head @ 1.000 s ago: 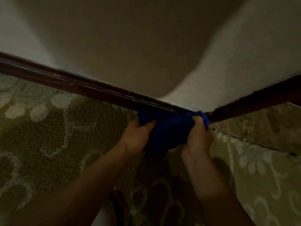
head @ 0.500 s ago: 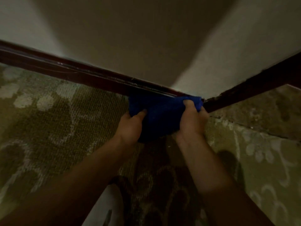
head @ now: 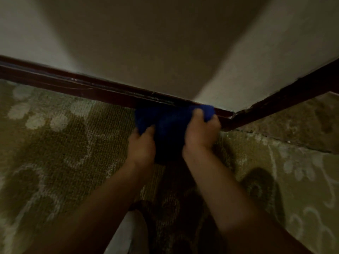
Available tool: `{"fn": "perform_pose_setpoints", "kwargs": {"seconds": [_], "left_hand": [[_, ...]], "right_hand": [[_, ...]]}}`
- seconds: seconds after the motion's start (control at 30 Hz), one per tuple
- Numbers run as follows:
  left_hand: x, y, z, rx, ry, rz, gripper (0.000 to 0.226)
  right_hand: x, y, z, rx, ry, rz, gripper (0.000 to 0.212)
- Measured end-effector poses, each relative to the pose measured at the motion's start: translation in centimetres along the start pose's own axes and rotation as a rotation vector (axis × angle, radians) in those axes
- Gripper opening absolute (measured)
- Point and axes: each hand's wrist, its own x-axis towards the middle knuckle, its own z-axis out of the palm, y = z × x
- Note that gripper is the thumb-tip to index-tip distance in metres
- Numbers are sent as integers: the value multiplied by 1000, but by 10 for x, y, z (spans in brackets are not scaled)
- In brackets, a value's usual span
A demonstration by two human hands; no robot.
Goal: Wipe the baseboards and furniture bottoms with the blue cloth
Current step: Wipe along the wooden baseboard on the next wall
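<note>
Blue cloth drawn left along the baseboard, away from the wall corner

The blue cloth [head: 172, 120] is bunched against the dark baseboard [head: 88, 88] where it meets the carpeted floor [head: 55, 143], just left of the corner where the two walls [head: 146, 43] join. It is held by both hands: the left hand [head: 142, 145] is closed on its lower left edge, the right hand [head: 200, 132] is closed over its upper right end, each grip curled tight with nothing else held. Compared with a second ago, when the cloth was pressed right into the corner, it is now seen shifted slightly left, leaving the corner joint exposed. The corner is judged wiped; the long baseboard run to the left is probably next.
</note>
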Motion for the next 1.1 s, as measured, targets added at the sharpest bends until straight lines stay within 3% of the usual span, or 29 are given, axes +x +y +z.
{"fn": "perform_pose_setpoints", "kwargs": {"seconds": [0.07, 0.13, 0.27, 0.4, 0.5, 0.6, 0.7, 0.83, 0.93, 1.03, 1.1], "left_hand": [[-5, 6, 11, 97, -181, -21, 44], [-9, 12, 14, 182, -255, 7, 45], [-3, 14, 5, 82, -103, 5, 44], [2, -5, 7, 71, 67, 76, 43], [-6, -11, 29, 103, -55, 68, 41], [-9, -4, 41, 178, -156, 45, 41], [-4, 3, 29, 117, -52, 61, 41], [0, 6, -7, 24, 200, 120, 34], [2, 5, -18, -31, 119, 130, 28], [-10, 9, -8, 52, -60, 104, 35], [-11, 11, -2, 105, -129, 88, 38]], "right_hand": [[16, -1, -18, 12, 122, 4, 28], [22, -2, -25, 31, 172, -14, 32], [1, -4, 0, 16, 124, 11, 44], [-7, -6, -1, -61, -32, -47, 30], [16, 1, -24, -52, 4, -60, 11], [28, -3, -33, 39, 158, -16, 27], [13, -8, -12, 127, 192, 71, 39], [-45, -19, 35, 109, -66, 133, 37], [-45, -12, 33, 43, -189, 84, 38], [-15, -7, 13, 81, -15, 39, 26], [-8, -7, 7, 84, 89, 36, 29]]}}
